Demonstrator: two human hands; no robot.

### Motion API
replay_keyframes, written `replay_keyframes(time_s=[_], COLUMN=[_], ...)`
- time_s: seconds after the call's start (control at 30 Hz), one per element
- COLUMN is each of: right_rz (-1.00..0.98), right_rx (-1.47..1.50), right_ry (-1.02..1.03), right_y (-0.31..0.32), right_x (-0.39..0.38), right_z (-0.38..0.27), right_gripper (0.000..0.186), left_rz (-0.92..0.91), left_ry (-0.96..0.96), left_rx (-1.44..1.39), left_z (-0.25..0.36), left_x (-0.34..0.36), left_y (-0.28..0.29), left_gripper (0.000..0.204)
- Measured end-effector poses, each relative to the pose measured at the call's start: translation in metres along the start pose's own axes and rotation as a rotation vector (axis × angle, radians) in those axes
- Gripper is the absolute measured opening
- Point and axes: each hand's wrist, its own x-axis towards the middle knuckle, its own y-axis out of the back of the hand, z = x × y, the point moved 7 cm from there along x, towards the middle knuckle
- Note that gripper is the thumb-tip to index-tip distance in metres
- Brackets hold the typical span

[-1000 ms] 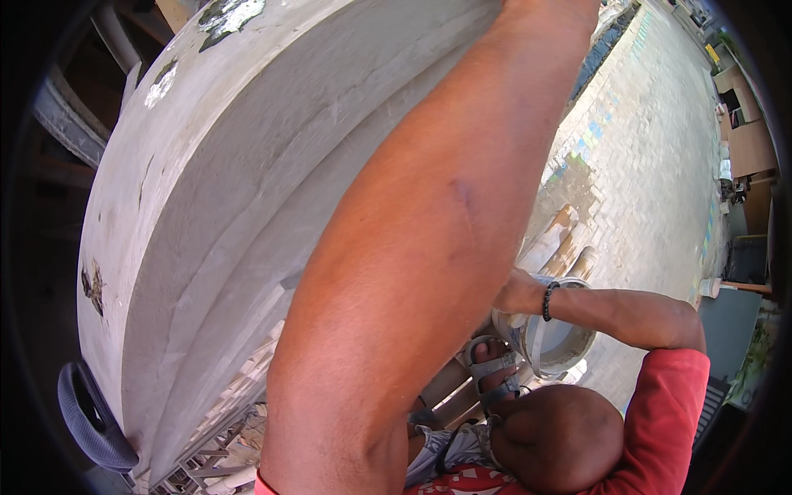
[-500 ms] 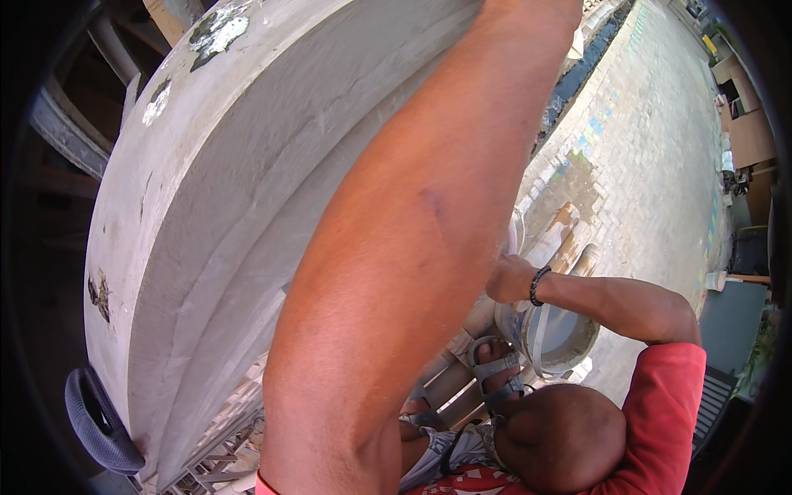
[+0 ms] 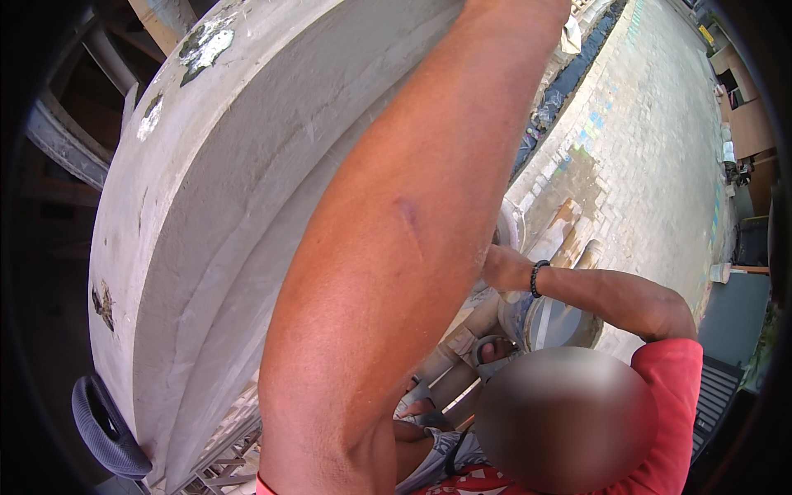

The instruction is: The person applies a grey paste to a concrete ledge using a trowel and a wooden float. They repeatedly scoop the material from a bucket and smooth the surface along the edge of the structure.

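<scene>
One of my bare arms [image 3: 396, 247] rises from the lower edge across the middle of the view, and its hand is cut off beyond the top edge. I cannot tell which arm it is. My other hand does not show. The arm runs along a large curved grey concrete moulding [image 3: 223, 214] with stepped ridges. Below me a person in a red shirt [image 3: 668, 388] reaches a hand with a black bead bracelet [image 3: 505, 269] toward the wall, just above a round grey basin [image 3: 565, 323].
Far below lies paved ground [image 3: 652, 140] with a dark channel [image 3: 569, 78] along the wall. Wooden slats [image 3: 223, 454] stand under the moulding. A black rubber loop [image 3: 103, 429] hangs at lower left. Dark beams [image 3: 66, 140] sit at upper left.
The other person's braceleted hand has lifted from the basin toward the wall. My arm stays raised, and the view has shifted slightly.
</scene>
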Motion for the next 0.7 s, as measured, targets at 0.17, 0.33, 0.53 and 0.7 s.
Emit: replay_keyframes(time_s=[0.17,0.33,0.53,0.7], right_rz=[-0.025,0.089,0.063,-0.042], right_rx=[-0.098,-0.046,-0.026,-0.089], right_ry=[0.002,0.002,-0.020,-0.092], right_y=[0.013,0.020,0.031,0.045], right_x=[-0.024,-0.028,-0.031,-0.041], right_z=[-0.028,-0.029,-0.039,-0.048], right_gripper=[0.025,0.028,0.034,0.056], left_rz=[0.024,0.014,0.081,0.083], left_ry=[0.001,-0.014,-0.001,0.004], left_rx=[0.045,0.018,0.045,0.050], left_z=[0.000,0.003,0.004,0.003], left_x=[-0.001,0.002,0.002,0.001], left_y=[0.000,0.001,0.001,0.000], left_gripper=[0.025,0.025,0.028,0.028])
